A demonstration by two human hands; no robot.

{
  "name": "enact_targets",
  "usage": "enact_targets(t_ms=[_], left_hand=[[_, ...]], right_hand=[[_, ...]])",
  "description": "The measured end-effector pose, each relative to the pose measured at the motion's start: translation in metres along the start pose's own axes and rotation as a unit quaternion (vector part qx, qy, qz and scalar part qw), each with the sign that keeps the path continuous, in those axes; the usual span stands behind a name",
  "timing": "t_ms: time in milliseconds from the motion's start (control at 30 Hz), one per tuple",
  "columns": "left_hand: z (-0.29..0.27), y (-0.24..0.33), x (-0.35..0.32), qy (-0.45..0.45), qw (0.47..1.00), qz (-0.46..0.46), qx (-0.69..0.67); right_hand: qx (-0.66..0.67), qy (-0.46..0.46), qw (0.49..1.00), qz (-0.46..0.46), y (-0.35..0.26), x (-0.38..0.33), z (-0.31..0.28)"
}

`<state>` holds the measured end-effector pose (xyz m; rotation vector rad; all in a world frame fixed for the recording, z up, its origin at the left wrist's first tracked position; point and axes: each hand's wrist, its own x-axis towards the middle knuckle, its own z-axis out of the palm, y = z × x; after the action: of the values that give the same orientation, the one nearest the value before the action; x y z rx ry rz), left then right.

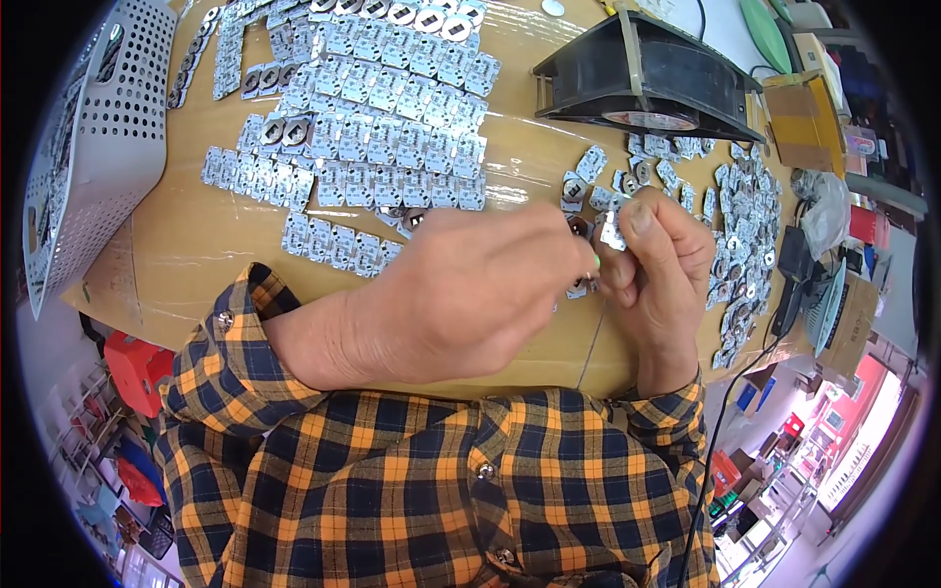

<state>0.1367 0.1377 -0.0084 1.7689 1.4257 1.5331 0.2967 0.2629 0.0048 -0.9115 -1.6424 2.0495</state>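
Note:
My right hand (668,260) pinches a small silvery circuit board (613,229) between thumb and finger, above the front part of the table. Close beside it on the left, my left hand (466,294) is closed with its back toward me. A bit of green shows at its fingertips, but what it grips is too small and hidden to name. Just beyond the left hand lie rows of similar silvery boards (400,144), set edge to edge. More loose boards (745,257) are heaped to the right of my right hand.
A black fan (647,73) lies at the far side of the brown table (186,260). At the left edge stands a white perforated basket (123,122) holding more boards. A black cable (730,416) runs along the right. Cardboard boxes (806,122) sit at the far right.

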Motion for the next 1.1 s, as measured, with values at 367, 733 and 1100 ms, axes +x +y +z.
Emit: enact_targets(t_ms=[367, 733, 1100], left_hand=[[-0.003, -0.003, 0.003, 0.035, 0.999, 0.013, 0.037], [-0.004, -0.004, 0.003, 0.079, 0.997, 0.009, 0.023], [-0.010, -0.006, 0.003, 0.011, 0.998, -0.057, 0.015]], right_hand=[[-0.037, -0.004, 0.999, -0.007, -0.007, -0.004, 0.008], [-0.056, -0.020, 0.997, -0.045, -0.006, -0.007, 0.008], [-0.169, -0.015, 0.985, -0.024, -0.017, -0.002, 0.007]])
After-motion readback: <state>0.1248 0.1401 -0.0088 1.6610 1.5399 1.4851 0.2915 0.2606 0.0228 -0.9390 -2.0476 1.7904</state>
